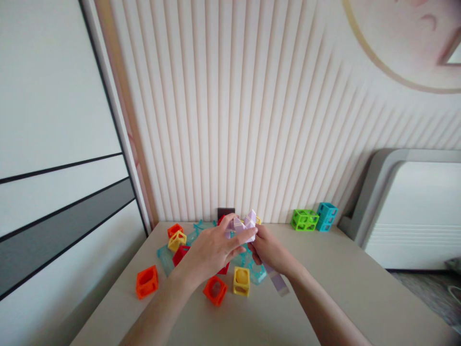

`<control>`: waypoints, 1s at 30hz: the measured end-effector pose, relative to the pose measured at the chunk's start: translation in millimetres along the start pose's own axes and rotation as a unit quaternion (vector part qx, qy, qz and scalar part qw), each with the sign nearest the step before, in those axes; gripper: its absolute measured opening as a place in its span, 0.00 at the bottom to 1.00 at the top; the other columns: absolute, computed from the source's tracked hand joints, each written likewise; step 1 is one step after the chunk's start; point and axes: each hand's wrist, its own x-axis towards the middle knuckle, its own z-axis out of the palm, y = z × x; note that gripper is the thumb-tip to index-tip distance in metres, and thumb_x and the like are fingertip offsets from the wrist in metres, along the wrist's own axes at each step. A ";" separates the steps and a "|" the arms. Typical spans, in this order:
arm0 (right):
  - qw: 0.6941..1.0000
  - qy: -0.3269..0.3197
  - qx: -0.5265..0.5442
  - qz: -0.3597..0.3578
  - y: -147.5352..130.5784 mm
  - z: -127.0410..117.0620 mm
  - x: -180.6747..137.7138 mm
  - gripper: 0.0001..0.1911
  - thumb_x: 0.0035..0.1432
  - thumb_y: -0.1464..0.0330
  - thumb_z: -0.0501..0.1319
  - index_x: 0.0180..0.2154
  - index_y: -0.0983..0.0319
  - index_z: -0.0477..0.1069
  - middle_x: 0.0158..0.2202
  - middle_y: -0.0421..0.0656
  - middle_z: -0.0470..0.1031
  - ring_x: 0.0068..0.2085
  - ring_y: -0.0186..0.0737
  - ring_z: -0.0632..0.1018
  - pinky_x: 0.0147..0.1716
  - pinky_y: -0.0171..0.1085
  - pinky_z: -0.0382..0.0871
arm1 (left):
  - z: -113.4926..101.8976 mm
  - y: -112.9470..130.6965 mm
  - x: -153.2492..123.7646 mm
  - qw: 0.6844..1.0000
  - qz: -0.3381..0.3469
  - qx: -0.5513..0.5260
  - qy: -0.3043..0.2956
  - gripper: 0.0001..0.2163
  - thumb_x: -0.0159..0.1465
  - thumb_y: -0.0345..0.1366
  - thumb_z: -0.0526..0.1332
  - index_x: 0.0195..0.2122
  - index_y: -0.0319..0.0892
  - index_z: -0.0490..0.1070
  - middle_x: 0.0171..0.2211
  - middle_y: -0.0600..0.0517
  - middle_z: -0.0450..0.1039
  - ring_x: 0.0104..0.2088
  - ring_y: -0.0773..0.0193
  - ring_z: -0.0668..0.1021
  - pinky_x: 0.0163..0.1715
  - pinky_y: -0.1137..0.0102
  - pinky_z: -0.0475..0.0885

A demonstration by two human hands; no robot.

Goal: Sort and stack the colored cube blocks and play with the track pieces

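Observation:
Above the toy blocks, both hands work on a pale purple folded strip, which looks like paper or ribbon. My left hand is closed around its left side, thumb and fingers pressing on the folded part. Beside it, my right hand has its fingers curled around the strip's right side. A loose tail of the strip hangs out below my right hand. Under the hands lie clear blue pieces and a red block, partly hidden. A yellow cube block and an orange cube block sit nearer to me.
On the left of the table lie another orange block and a yellow block. A green block and a blue block stand at the back right. A ribbed wall rises behind; a grey-white headboard is at right.

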 end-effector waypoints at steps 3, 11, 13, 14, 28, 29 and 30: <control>0.995 0.068 -0.076 -0.010 -1.6 7.7 -1.2 0.11 0.65 0.65 0.48 0.35 0.61 0.65 0.21 0.36 0.69 0.18 0.31 0.69 0.17 0.29 0.56 | 4.9 0.6 -1.4 0.998 -0.008 -0.058 0.034 0.26 0.73 0.42 0.49 0.69 0.62 0.41 0.60 0.43 0.58 0.44 0.56 0.79 0.39 0.58 0.79; 0.930 0.183 -0.318 0.022 -10.6 14.2 -5.0 0.10 0.67 0.73 0.49 0.48 0.64 0.64 0.33 0.49 0.80 0.30 0.42 0.79 0.24 0.34 0.50 | 19.8 16.0 -4.3 0.971 -0.023 -0.222 0.089 0.32 0.71 0.55 0.43 0.72 0.52 0.32 0.64 0.37 0.56 0.57 0.49 0.73 0.51 0.54 0.73; 0.918 0.198 -0.344 0.021 -11.1 14.4 -5.4 0.10 0.68 0.72 0.49 0.48 0.64 0.63 0.33 0.48 0.80 0.30 0.42 0.79 0.24 0.34 0.48 | 19.6 18.3 -3.7 0.957 -0.068 -0.267 0.094 0.35 0.70 0.56 0.45 0.72 0.49 0.32 0.62 0.37 0.60 0.54 0.50 0.75 0.50 0.56 0.72; 0.912 0.208 -0.353 0.013 -10.6 14.7 -5.7 0.10 0.69 0.71 0.48 0.49 0.63 0.63 0.33 0.47 0.80 0.29 0.42 0.79 0.24 0.34 0.48 | 18.4 18.7 -3.2 0.945 -0.100 -0.295 0.098 0.36 0.70 0.56 0.46 0.72 0.47 0.33 0.59 0.39 0.65 0.52 0.52 0.76 0.49 0.57 0.72; 0.916 0.137 -0.347 -0.148 -3.8 -1.0 -3.5 0.27 0.70 0.68 0.45 0.68 0.61 0.47 0.35 0.46 0.80 0.32 0.45 0.80 0.29 0.34 0.61 | -10.2 6.5 1.6 0.979 -0.155 -0.121 0.057 0.14 0.64 0.48 0.59 0.42 0.44 0.65 0.36 0.50 0.71 0.35 0.56 0.76 0.34 0.65 0.68; 0.920 0.127 -0.344 -0.140 -3.5 -1.1 -2.8 0.25 0.71 0.68 0.44 0.67 0.60 0.50 0.34 0.45 0.80 0.31 0.44 0.80 0.29 0.34 0.61 | -11.2 8.1 1.8 0.983 -0.147 -0.093 0.054 0.13 0.64 0.47 0.58 0.42 0.44 0.66 0.37 0.50 0.71 0.36 0.55 0.76 0.36 0.64 0.69; 0.924 0.117 -0.339 -0.133 -3.4 -0.7 -2.5 0.22 0.71 0.68 0.44 0.65 0.60 0.54 0.34 0.45 0.80 0.31 0.43 0.81 0.29 0.34 0.60 | -12.3 10.0 2.0 0.986 -0.141 -0.072 0.050 0.12 0.64 0.46 0.58 0.41 0.43 0.66 0.37 0.49 0.71 0.36 0.55 0.76 0.37 0.62 0.70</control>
